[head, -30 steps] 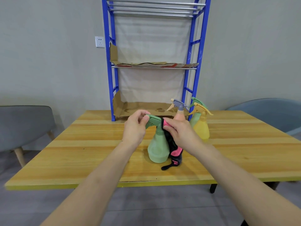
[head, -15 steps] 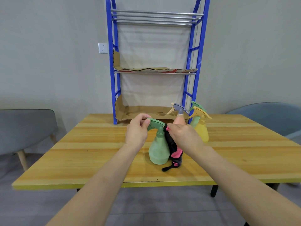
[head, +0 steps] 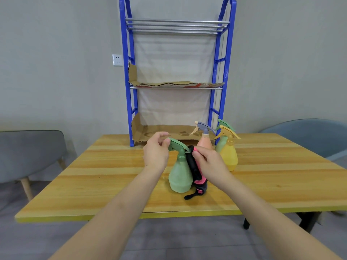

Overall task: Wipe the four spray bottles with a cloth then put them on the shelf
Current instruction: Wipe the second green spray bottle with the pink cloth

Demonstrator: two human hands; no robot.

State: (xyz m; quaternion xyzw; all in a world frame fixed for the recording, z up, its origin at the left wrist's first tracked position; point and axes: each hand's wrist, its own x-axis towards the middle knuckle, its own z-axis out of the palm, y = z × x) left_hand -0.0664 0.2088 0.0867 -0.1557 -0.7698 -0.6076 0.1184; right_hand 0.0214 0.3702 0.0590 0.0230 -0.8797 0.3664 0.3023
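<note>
The pale green plastic spray bottle (head: 179,175) stands upright on the yellow wooden table (head: 93,175), near its front edge, and it has not shifted over the last second. The left hand (head: 156,153) keeps its thumb and curled fingertips pinched on the nozzle end of the trigger head, steadying it. The right hand (head: 208,162) grips the black-and-pink cloth (head: 197,175). A second ago it pressed the cloth over the top of the trigger head. It has since slid down and back, so the cloth now bears against the neck and right shoulder of the bottle, its loose end trailing onto the table. I judge that the head has been wiped and the body comes next, so this first bottle is only partly cleaned. The other three wait in a cluster behind: a peach spray bottle (head: 205,145) with a grey trigger, a yellow spray bottle (head: 229,156) and a second green spray bottle (head: 220,145). They stand just in front of the blue metal-framed shelf (head: 129,91), whose cardboard-lined tiers hold no bottles yet.
</note>
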